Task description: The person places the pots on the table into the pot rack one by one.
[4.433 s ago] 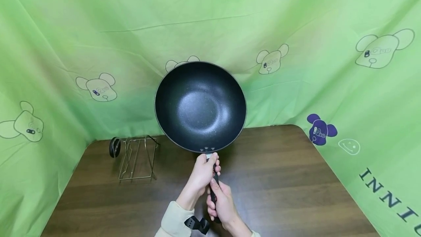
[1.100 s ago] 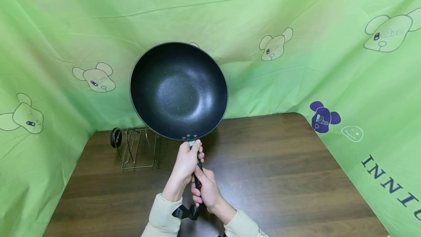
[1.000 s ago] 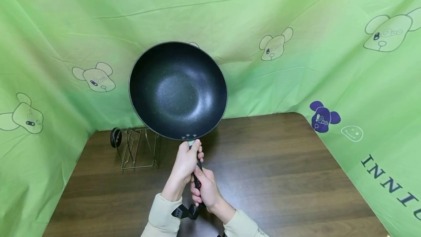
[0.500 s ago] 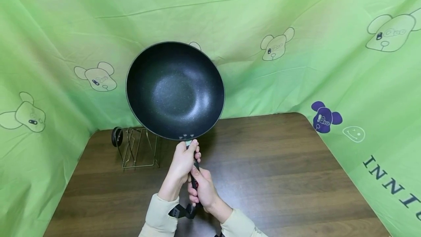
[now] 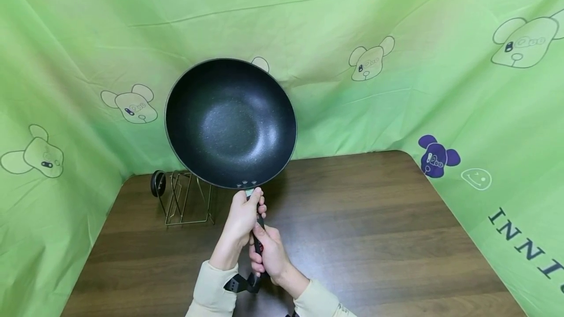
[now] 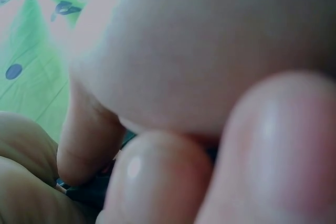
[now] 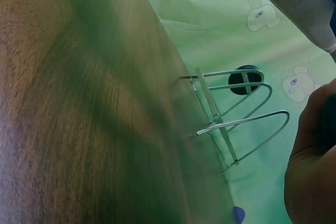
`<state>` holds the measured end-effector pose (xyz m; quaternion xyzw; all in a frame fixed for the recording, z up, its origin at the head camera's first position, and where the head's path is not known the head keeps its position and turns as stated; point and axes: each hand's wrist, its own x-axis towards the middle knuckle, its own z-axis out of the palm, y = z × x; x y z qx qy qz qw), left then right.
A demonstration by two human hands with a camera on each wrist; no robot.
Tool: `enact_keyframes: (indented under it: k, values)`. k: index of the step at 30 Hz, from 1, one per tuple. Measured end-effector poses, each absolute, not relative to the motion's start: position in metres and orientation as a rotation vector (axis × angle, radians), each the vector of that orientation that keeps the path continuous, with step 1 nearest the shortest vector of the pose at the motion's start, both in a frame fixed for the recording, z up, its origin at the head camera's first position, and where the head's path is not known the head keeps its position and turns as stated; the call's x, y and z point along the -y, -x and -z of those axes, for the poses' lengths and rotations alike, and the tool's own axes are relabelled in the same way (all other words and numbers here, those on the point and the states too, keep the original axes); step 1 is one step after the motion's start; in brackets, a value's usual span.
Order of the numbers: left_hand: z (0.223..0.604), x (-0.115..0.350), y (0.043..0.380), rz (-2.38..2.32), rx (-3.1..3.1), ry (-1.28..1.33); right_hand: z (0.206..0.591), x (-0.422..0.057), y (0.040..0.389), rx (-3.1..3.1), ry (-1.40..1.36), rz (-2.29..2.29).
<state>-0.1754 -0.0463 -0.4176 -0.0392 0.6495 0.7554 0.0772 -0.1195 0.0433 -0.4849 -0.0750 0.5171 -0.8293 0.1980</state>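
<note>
Backdrop [image 5: 326, 9]: hung green beyond the left grip [image 5: 240, 220] and right grip [image 5: 272, 253].
Handle [image 5: 257, 244]: both grips clasped it.
Wok [image 5: 230, 126]: raised ahead of them.
Rack [image 5: 187, 222]: stood left of them; I judged a steady, untwisted hold best.

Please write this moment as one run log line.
left hand: grips handle near wok; right hand: grips handle, nearer end; wok: inside visible; wire rack: on table

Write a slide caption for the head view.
Left hand and right hand grip the handle of a wok; a rack sits on the table.
</note>
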Motion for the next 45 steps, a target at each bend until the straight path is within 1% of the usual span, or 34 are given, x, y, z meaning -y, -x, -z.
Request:
enact_keyframes:
  k: [45]
  values:
    - [0.414,0.059,0.171,-2.228,-2.070,0.128,0.482,-0.032,0.119,-1.393,0.278,2.335]
